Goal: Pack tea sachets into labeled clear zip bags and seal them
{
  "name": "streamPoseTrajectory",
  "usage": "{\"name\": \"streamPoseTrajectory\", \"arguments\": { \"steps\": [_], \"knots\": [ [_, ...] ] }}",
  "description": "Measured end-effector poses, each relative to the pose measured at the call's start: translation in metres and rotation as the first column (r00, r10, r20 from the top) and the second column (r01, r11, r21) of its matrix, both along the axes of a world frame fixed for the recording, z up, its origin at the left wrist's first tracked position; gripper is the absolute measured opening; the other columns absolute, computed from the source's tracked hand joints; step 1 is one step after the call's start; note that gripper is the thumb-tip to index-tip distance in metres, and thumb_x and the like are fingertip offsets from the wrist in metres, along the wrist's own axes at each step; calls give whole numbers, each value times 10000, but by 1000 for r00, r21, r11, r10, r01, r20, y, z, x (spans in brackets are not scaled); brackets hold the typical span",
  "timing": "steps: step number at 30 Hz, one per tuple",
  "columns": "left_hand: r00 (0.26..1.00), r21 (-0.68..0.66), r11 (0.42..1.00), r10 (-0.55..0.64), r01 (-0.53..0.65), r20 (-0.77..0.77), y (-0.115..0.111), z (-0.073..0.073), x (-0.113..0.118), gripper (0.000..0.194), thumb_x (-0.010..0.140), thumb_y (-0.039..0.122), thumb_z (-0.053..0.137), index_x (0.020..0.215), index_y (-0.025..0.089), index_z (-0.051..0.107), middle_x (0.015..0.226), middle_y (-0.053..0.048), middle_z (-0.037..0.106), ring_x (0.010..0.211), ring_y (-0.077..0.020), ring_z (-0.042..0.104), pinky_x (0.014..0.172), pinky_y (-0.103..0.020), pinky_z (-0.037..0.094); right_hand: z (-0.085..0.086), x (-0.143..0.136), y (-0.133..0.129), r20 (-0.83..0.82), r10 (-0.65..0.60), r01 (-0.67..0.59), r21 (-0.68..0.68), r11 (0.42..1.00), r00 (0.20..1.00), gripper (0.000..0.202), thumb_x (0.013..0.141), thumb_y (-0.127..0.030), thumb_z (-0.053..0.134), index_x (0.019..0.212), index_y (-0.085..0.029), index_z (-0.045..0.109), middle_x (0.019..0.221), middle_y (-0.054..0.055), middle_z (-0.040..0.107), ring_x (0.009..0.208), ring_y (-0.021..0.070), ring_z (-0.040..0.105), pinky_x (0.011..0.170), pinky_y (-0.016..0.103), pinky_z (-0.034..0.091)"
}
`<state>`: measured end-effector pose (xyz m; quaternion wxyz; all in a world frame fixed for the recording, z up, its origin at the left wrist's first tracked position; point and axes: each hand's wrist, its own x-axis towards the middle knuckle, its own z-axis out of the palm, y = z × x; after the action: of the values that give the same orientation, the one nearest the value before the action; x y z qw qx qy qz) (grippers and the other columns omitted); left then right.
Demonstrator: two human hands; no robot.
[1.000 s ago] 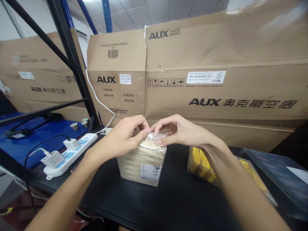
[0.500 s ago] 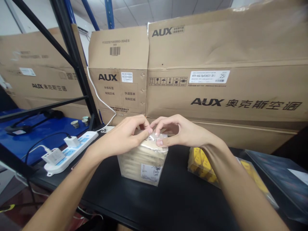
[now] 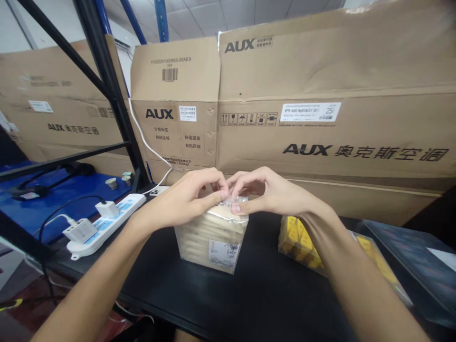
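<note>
clear, crinkled plastic film wraps a boxy pack of pale, stacked layers, standing on the smooth black tabletop; the left hand and right hand, both curled narrow, pinch the film at its top, above a printed rectangular label

Fingers atop the clear-wrapped package

Single head-worn view, facing forward and down, fingers near, black table below, cardboard box beyond
</note>
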<state>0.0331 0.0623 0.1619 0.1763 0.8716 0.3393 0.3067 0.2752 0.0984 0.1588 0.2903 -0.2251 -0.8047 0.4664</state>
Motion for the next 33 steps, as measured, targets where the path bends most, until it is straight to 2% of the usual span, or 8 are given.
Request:
{"name": "streamPoseTrajectory", "arguments": {
  "steps": [3, 6, 12, 20, 24, 27, 29, 33],
  "knots": [
    [1000, -51, 999, -7, 6, -17, 1, 5, 1, 250, 1024, 440, 613, 967, 225, 726, 999, -32, 714, 920, -208, 646, 850, -358, 488, 2, -1, -1, 11, -1, 1, 12, 1000, 1000, 207, 712, -310, 969, 841, -220, 834, 1153, 54, 771, 1078, 243, 709, 1050, 423, 536],
    [997, -109, 994, -32, 23, -75, 5, 12, 1, 289, 1011, 466, 610, 937, 217, 735, 954, -25, 713, 909, -209, 640, 836, -350, 476, 3, -1, -3, 22, -11, 11, 3, 1000, 1000, 233, 697, -322, 971, 833, -206, 823, 1062, 52, 773, 1047, 239, 700, 1004, 405, 546],
    [985, -240, 971, -26, -16, -171, 14, 23, 2, 252, 950, 414, 635, 903, 213, 779, 875, -20, 730, 813, -205, 620, 741, -337, 433, 3, -2, -4, 43, -16, 18, -55, 998, 999, 255, 692, -327, 969, 856, -205, 815, 1012, 45, 772, 1009, 232, 685, 975, 390, 539],
    [990, -311, 950, -37, -8, -139, 15, 26, 2, 198, 912, 377, 669, 909, 226, 797, 898, -33, 782, 831, -220, 680, 762, -357, 498, 3, -3, -2, 45, -26, 31, -116, 993, 999, 256, 682, -313, 973, 823, -207, 787, 972, 32, 749, 978, 226, 680, 935, 385, 540],
    [999, -276, 961, -5, -10, -52, 16, 22, -2, 164, 873, 350, 742, 964, 226, 797, 956, -44, 812, 889, -236, 726, 798, -366, 534, 1, -2, 0, 21, -55, 57, -132, 990, 998, 317, 674, -297, 986, 895, -204, 778, 1048, 42, 770, 997, 223, 706, 929, 380, 551],
    [992, -205, 972, 108, -118, -60, 13, 19, -14, 199, 870, 411, 773, 961, 239, 814, 984, -44, 825, 928, -252, 743, 812, -373, 542, 0, 2, 3, 0, -62, 61, -125, 990, 998, 388, 699, -315, 986, 1019, -213, 791, 1106, 63, 795, 1050, 239, 737, 955, 400, 565],
    [982, -172, 968, 173, -185, -80, 10, 18, -27, 222, 890, 446, 755, 951, 245, 828, 992, -48, 831, 929, -262, 750, 796, -376, 549, 1, 4, 5, 23, -81, 83, -92, 992, 996, 394, 720, -368, 976, 1050, -213, 825, 1113, 79, 814, 1075, 263, 750, 987, 431, 574],
    [985, -171, 971, 168, -170, -25, 0, 16, -49, 235, 925, 439, 729, 1009, 252, 843, 1045, -55, 843, 957, -262, 770, 800, -366, 576, 7, 7, 2, 125, -159, 157, 26, 987, 979, 404, 745, -463, 946, 1078, -242, 883, 1184, 92, 829, 1132, 313, 753, 1005, 467, 588]
  ]
}}
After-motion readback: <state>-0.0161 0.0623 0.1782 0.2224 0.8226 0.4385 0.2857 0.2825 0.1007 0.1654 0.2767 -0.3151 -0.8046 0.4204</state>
